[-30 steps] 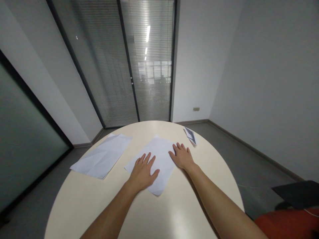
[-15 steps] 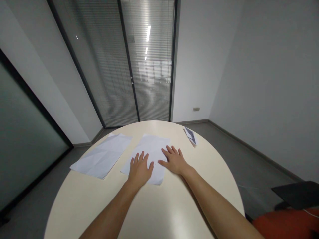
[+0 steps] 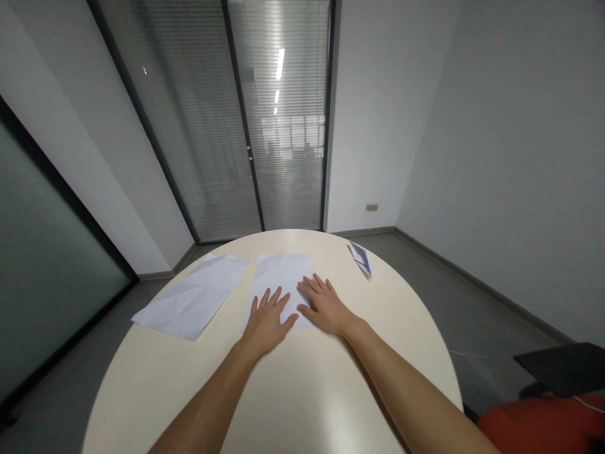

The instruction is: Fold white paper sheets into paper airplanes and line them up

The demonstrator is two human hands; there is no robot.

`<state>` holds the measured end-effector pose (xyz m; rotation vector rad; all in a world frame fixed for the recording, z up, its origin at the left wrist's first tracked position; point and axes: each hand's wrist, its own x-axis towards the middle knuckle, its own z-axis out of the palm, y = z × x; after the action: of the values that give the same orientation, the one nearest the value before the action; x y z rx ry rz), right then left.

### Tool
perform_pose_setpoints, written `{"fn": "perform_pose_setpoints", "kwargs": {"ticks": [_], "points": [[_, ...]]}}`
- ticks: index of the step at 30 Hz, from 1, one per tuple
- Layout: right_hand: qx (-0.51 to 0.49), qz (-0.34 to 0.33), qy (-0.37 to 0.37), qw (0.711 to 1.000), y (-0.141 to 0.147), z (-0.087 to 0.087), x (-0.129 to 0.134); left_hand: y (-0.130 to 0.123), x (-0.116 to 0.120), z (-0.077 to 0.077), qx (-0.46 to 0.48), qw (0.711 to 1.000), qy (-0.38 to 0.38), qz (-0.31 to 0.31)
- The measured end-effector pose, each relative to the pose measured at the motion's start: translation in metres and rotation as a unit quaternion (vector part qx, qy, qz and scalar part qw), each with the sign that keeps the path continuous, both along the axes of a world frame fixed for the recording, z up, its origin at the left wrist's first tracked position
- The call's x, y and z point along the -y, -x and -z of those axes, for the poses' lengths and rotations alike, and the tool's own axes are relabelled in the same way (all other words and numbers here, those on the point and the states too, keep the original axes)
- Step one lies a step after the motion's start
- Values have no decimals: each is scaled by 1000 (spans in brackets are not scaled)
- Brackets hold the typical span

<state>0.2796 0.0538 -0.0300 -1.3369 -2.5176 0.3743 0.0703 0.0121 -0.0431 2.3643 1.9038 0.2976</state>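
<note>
As the left hand [image 3: 267, 324] and right hand [image 3: 326, 309] lie on paper [image 3: 282, 271], their fingers [image 3: 275, 295] are spread apart. Other sheets [image 3: 193, 299] lie at the left edge of the table [image 3: 283, 403].

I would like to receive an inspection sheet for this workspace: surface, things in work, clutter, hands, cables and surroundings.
Surface: pale table with a rounded edge.
Things in work: white sheet, flat, partly covered by both hands.
Clutter: creased paper at left; folded paper near the far right edge.
Hands: left hand and right hand open, fingers spread over the sheet.
Cables: white cord by the red seat.
Surroundings: glazed panels with blinds; plain walls.
</note>
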Motion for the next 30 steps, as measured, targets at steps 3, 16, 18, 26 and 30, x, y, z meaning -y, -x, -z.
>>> {"fn": "perform_pose_setpoints", "kwargs": {"ticks": [3, 16, 18, 26, 30], "points": [[21, -22, 34, 999, 3, -2, 6, 1, -3, -1, -1, 1000, 6, -9], [15, -60, 17, 998, -1, -10, 7, 4, -2, 3, -12, 1000, 2, 1], [17, -60, 31, 998, -1, -10, 8, 4, -4, 3, -9, 1000, -2, -10], [34, 5, 54, 998, -5, -8, 6, 22, -7, -4, 6, 1000, 9, 20], [25, -15, 35, 999, -6, -10, 6, 27, -6, -1, -8, 1000, 13, 5]]}}
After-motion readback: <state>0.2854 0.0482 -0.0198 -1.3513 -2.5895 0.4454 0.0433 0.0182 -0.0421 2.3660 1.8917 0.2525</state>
